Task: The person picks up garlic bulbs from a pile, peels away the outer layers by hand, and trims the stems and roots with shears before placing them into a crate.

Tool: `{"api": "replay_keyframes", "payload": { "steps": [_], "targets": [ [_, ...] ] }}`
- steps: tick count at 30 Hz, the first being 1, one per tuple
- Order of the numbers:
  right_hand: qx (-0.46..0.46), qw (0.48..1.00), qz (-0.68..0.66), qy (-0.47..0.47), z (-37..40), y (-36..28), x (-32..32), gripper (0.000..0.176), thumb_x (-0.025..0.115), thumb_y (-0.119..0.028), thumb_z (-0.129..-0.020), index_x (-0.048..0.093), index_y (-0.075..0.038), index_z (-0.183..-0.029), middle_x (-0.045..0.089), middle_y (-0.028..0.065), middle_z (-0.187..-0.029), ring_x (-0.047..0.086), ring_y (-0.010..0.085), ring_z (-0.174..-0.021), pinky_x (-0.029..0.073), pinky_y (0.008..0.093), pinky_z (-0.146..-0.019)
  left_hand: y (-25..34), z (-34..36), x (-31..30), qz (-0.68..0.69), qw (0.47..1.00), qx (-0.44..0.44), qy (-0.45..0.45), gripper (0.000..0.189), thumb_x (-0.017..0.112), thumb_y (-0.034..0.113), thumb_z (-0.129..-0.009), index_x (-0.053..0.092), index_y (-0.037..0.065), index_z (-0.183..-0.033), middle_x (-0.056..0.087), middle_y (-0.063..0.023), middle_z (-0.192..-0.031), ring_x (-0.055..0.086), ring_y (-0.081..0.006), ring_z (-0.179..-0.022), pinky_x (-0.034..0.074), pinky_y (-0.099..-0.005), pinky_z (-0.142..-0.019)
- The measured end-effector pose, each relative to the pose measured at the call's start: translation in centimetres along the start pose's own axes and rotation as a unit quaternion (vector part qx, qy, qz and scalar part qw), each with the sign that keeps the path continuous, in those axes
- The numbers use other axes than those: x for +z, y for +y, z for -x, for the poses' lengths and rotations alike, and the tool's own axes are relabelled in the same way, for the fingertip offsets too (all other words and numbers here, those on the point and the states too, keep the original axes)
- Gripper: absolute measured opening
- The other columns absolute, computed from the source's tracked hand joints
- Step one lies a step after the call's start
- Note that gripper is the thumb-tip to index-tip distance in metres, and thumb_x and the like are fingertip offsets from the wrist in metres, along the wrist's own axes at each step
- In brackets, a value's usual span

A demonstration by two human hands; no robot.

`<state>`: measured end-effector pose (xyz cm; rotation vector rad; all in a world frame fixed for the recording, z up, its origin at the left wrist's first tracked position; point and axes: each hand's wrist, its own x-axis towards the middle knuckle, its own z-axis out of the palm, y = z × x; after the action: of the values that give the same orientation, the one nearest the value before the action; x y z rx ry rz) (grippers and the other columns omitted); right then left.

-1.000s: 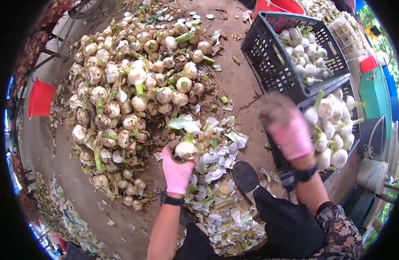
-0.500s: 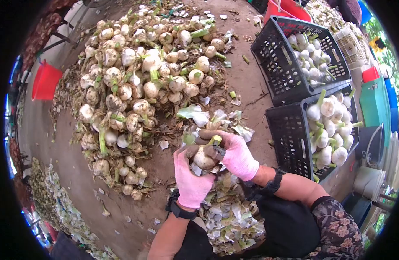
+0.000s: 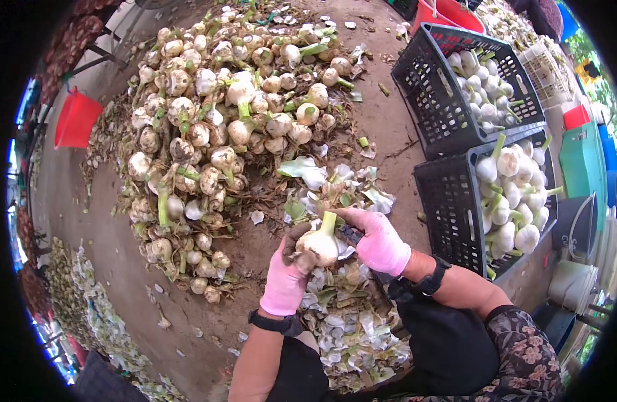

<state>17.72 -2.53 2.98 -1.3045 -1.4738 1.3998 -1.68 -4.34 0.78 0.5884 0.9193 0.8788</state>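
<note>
A garlic bulb (image 3: pixel 318 246) with a short green stem is held in my left hand (image 3: pixel 285 278), stem pointing up. Pink gloves with dirt-darkened fingers cover both hands. Just right of the bulb, my right hand (image 3: pixel 377 242) has its fingers curled together close to the stem. A piece of pale skin (image 3: pixel 345 249) hangs below those fingers; what they grip is hidden. Beneath my hands lies a heap of peeled garlic skins (image 3: pixel 355 328). Beyond them, a few loose husks (image 3: pixel 305 172) rest on the ground.
A big pile of unpeeled garlic (image 3: pixel 208 127) spreads ahead and left. On the right stand two black crates, a near one (image 3: pixel 449 214) and a far one (image 3: pixel 429 100), holding white bulbs. Red buckets (image 3: pixel 77 119) and a grey bucket (image 3: pixel 573 228) stand farther out.
The bulb now shows more of its white side and its stem stands more upright. My right hand has moved a little right, off the bulb's top.
</note>
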Motion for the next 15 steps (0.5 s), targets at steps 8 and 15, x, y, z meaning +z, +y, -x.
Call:
{"api": "replay_keyframes", "payload": {
  "steps": [8, 15],
  "targets": [
    [0.104, 0.987, -0.116, -0.038, -0.1, 1.1, -1.2, 0.032, 0.062, -0.001, -0.085, 0.059, 0.002, -0.117, 0.066, 0.0044, -0.098, 0.056, 0.0061, -0.090, 0.047, 0.0257, -0.082, 0.5, -0.5, -0.5, 0.306, 0.936, -0.175, -0.006, 0.061, 0.045, 0.054, -0.092, 0.047, 0.006, -0.130, 0.057, -0.0135, -0.121, 0.059, -0.0296, -0.105, 0.051, -0.0434, -0.086],
    [0.057, 0.993, -0.101, -0.037, -0.1, 0.5, -1.1, 0.026, 0.063, -0.005, -0.085, 0.063, -0.001, -0.111, 0.068, 0.0066, -0.095, 0.059, 0.0083, -0.087, 0.048, 0.0262, -0.079, 1.1, -0.7, 1.2, -0.049, 0.995, -0.041, 0.073, 0.051, 0.073, 0.003, -0.078, 0.048, 0.001, -0.123, 0.057, -0.0059, -0.115, 0.056, -0.0140, -0.105, 0.047, -0.0286, -0.091]
  ]
}}
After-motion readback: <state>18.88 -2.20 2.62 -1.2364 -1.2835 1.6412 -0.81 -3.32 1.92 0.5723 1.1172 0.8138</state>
